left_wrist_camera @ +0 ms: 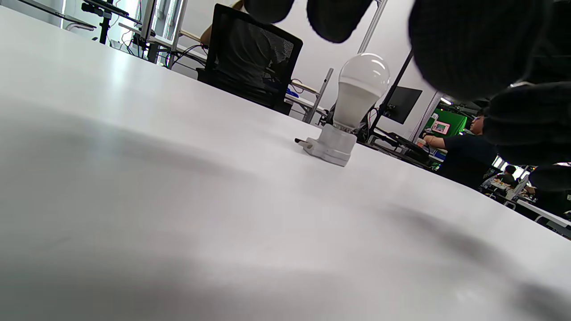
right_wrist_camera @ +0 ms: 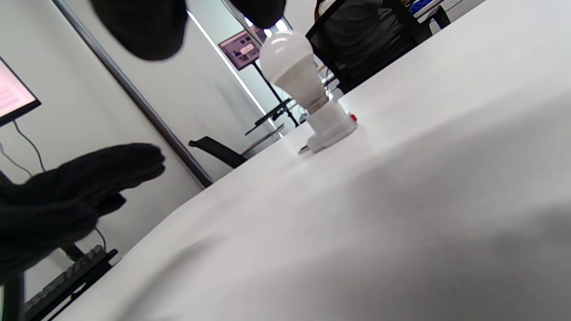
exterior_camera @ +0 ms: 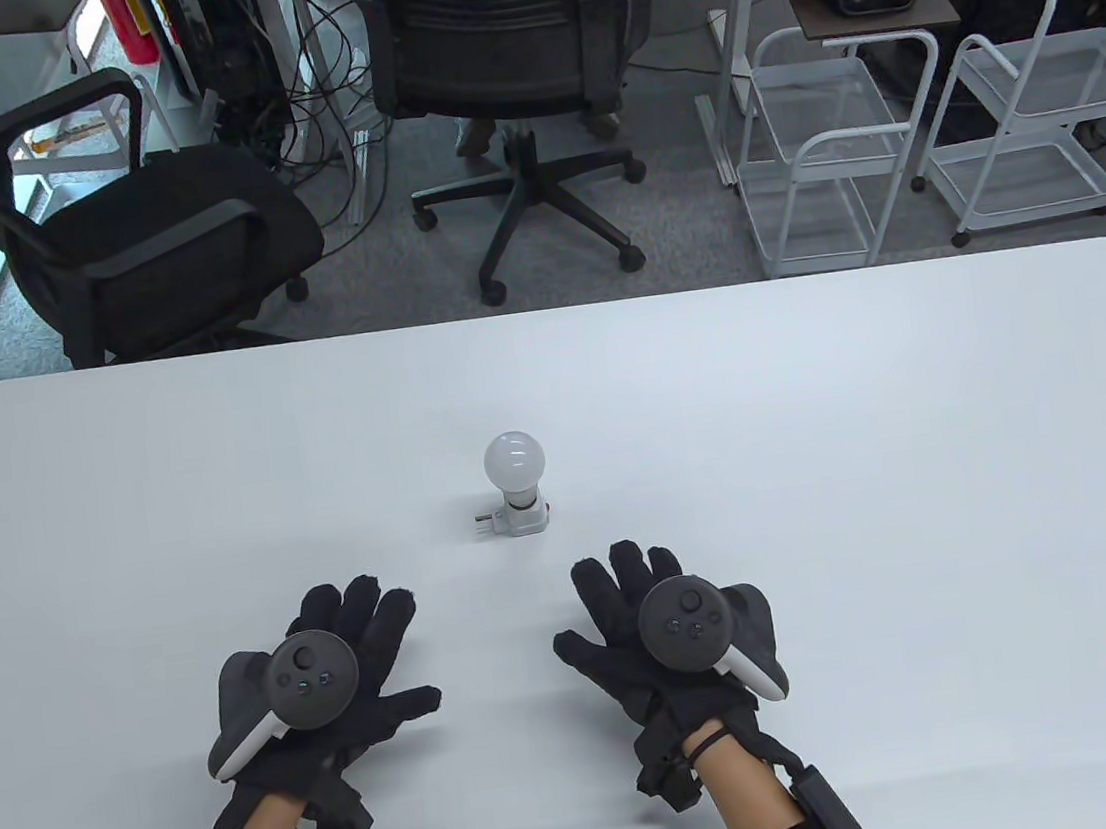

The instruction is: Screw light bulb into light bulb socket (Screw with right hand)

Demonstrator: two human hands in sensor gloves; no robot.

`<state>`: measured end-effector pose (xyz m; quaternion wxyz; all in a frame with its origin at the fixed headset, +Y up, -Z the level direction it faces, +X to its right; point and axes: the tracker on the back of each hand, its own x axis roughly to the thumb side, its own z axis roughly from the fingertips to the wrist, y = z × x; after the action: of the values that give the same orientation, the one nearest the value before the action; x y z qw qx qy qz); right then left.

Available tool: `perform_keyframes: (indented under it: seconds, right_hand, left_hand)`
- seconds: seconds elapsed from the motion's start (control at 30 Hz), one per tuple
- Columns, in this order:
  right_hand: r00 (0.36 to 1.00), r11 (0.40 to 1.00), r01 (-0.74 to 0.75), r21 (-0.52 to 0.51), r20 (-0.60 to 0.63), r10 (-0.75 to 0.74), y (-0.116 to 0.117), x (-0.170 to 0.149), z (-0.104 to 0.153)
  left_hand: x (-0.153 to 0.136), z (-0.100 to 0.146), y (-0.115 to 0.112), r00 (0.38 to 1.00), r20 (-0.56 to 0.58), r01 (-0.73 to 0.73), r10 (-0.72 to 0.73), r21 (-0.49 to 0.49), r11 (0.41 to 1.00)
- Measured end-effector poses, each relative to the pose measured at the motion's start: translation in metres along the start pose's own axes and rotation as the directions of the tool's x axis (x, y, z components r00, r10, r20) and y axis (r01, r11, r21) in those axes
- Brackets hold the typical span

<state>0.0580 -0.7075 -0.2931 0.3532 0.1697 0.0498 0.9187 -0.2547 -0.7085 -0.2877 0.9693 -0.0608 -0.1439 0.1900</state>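
A white light bulb (exterior_camera: 513,460) stands upright in a white plug-in socket (exterior_camera: 519,518) near the middle of the table (exterior_camera: 826,502). The bulb also shows in the left wrist view (left_wrist_camera: 362,87) with its socket (left_wrist_camera: 332,145), and in the right wrist view (right_wrist_camera: 292,71) with its socket (right_wrist_camera: 330,127). My left hand (exterior_camera: 359,640) lies flat and open on the table, near and left of the socket. My right hand (exterior_camera: 616,598) lies flat and open, near and right of it. Neither hand touches the bulb or socket.
Black office chairs (exterior_camera: 510,67) and white wire carts (exterior_camera: 833,148) stand on the floor beyond the table's far edge (exterior_camera: 501,315). Bare white tabletop surrounds the socket on all sides.
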Motion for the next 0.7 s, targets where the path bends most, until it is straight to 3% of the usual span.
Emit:
perform_keyframes:
  seconds: [0.7]
  right_hand:
    - [1.000,1.000,0.011,0.003,0.023,-0.011,0.0024,0.0034,0.0020]
  left_hand:
    - [0.0045,0.0009,-0.0065,1.000,0.013,0.021,-0.021,-0.014,1.000]
